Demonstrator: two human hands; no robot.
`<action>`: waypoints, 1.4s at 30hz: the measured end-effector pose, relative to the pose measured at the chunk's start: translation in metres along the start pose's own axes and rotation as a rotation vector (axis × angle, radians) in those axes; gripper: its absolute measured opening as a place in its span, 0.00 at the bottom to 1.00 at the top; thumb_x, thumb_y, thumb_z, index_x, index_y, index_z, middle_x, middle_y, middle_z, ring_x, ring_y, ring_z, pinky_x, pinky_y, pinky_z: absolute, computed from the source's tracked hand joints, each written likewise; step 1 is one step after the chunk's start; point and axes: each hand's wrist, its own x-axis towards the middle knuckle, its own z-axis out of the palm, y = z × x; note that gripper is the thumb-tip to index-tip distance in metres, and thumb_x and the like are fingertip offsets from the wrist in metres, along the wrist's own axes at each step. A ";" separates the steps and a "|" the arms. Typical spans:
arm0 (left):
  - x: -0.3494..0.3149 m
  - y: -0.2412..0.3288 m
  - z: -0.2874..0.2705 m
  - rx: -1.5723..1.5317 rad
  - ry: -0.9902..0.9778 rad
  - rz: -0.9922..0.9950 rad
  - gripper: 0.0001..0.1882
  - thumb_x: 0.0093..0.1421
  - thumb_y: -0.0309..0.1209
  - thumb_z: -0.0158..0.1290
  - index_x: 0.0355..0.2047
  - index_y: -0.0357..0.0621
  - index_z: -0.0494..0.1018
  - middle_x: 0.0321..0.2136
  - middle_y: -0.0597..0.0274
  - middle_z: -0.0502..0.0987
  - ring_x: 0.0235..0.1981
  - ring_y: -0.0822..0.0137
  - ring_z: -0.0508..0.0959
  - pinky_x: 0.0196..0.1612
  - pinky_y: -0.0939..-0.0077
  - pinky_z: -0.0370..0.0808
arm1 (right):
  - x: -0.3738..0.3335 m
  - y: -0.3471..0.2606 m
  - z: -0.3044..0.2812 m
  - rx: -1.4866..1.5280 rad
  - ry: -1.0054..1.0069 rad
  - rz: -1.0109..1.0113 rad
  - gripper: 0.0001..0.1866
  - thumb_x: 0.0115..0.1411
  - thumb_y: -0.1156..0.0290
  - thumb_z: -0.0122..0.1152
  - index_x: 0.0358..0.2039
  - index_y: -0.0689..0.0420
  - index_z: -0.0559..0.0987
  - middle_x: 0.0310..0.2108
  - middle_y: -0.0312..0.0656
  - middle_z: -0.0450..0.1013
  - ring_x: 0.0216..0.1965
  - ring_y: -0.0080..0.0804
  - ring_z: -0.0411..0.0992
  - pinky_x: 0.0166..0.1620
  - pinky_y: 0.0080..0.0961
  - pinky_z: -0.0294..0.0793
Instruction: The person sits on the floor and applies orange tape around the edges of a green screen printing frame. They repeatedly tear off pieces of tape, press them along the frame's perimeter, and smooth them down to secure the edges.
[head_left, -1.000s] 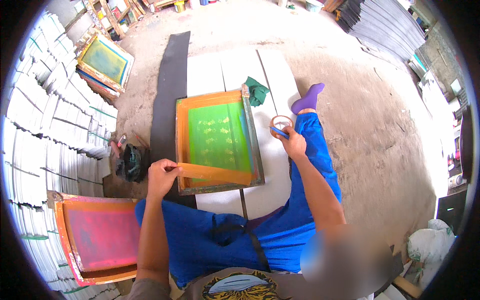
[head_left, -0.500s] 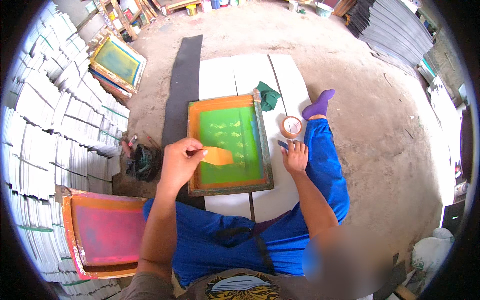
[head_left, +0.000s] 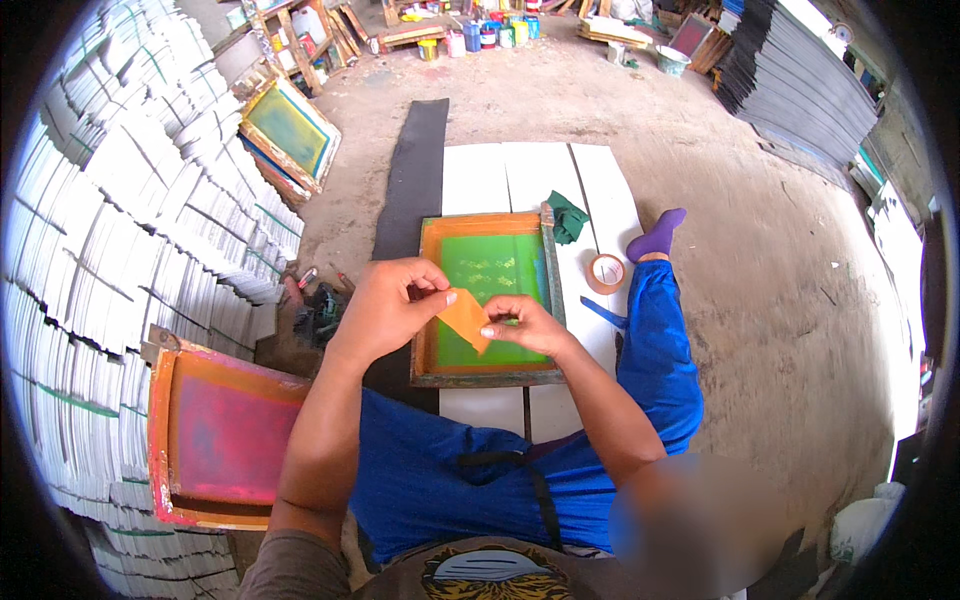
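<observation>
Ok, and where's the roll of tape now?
In the head view, the roll of tape lies on the white boards, right of the green-meshed frame, between the green cloth and the flat blue object, beside the purple sock.

Orange-brown tape strip (head_left: 464,317), thin smooth plastic film; rectangular orange-stained wooden frame (head_left: 490,380), rough, paint-caked, with smooth green mesh (head_left: 490,249); brown ring-shaped tape roll (head_left: 592,281), smooth plastic; dark-green crumpled cloth (head_left: 567,218), matt; white flat panels (head_left: 477,178), smooth; grey-brown concrete-like floor (head_left: 770,270), rough, matt.
</observation>
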 end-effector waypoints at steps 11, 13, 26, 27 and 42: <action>-0.028 -0.020 -0.021 -0.035 0.069 0.017 0.05 0.60 0.23 0.64 0.33 0.34 0.79 0.27 0.63 0.82 0.29 0.78 0.78 0.34 0.81 0.74 | -0.055 0.004 -0.010 -0.137 0.101 0.220 0.08 0.59 0.72 0.73 0.34 0.62 0.82 0.29 0.33 0.78 0.35 0.19 0.72 0.40 0.23 0.71; -0.030 -0.029 -0.025 -0.072 0.117 0.049 0.05 0.60 0.23 0.64 0.33 0.34 0.79 0.27 0.62 0.83 0.29 0.78 0.78 0.35 0.80 0.75 | -0.062 0.017 -0.021 -0.095 0.130 0.174 0.08 0.58 0.73 0.72 0.34 0.63 0.82 0.29 0.36 0.79 0.31 0.21 0.74 0.36 0.23 0.73; -0.026 -0.143 0.006 -0.358 0.198 -0.207 0.06 0.61 0.23 0.64 0.35 0.34 0.79 0.28 0.64 0.81 0.28 0.78 0.78 0.33 0.82 0.75 | -0.101 0.048 -0.069 0.145 0.452 0.281 0.07 0.61 0.71 0.71 0.37 0.59 0.83 0.31 0.37 0.79 0.32 0.22 0.75 0.34 0.22 0.77; -0.028 -0.151 0.011 -0.357 0.195 -0.241 0.06 0.60 0.24 0.65 0.35 0.34 0.79 0.28 0.64 0.81 0.28 0.78 0.77 0.33 0.82 0.74 | -0.101 0.049 -0.068 0.180 0.480 0.298 0.08 0.61 0.71 0.71 0.38 0.59 0.83 0.31 0.37 0.80 0.32 0.22 0.75 0.34 0.22 0.77; -0.035 -0.243 0.065 -0.311 0.022 -0.550 0.08 0.60 0.25 0.65 0.36 0.33 0.79 0.27 0.63 0.81 0.27 0.76 0.79 0.32 0.81 0.76 | -0.094 0.072 -0.054 -0.054 0.627 0.556 0.13 0.62 0.77 0.65 0.46 0.63 0.76 0.24 0.39 0.77 0.22 0.21 0.72 0.24 0.21 0.72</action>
